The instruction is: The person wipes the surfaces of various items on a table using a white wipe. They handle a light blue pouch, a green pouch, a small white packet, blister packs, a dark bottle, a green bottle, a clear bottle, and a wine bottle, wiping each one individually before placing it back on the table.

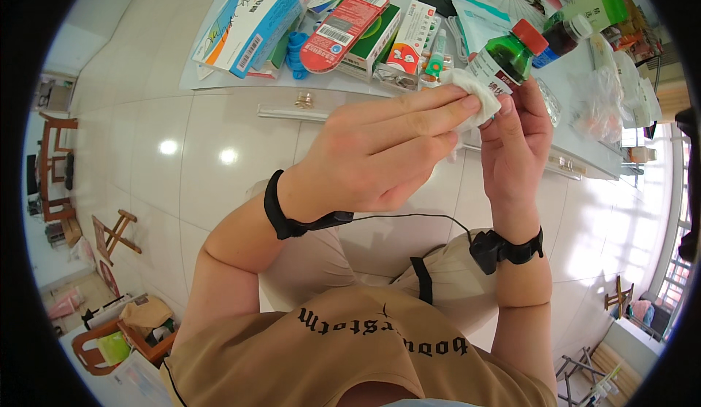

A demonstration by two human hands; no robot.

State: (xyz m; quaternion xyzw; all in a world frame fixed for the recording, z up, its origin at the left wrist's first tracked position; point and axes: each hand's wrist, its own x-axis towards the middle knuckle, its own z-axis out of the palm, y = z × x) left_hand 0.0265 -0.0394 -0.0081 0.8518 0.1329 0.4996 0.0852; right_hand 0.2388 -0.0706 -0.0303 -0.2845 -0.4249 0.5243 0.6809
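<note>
My left hand (378, 147) pinches a folded white tissue or cloth (482, 95) between thumb and fingers. That cloth touches the lower part of a green bottle (505, 56) with a red screw cap. The bottle tilts up to the right, and its white label bears writing. My right hand (517, 138) holds it from the right and below, with the thumb in front near the cloth and some fingers hidden behind. Both hands are raised just in front of the table edge. Behind the cloth lies a small tube (437, 56) with a green cap.
Medicine boxes crowd the white table (580, 158): a large blue and white box (252, 21), a red package (345, 32) and an orange and white box (411, 37). A blue plastic piece (297, 54), a dark bottle (564, 37) and a clear plastic bag (599, 106) also stand or lie there.
</note>
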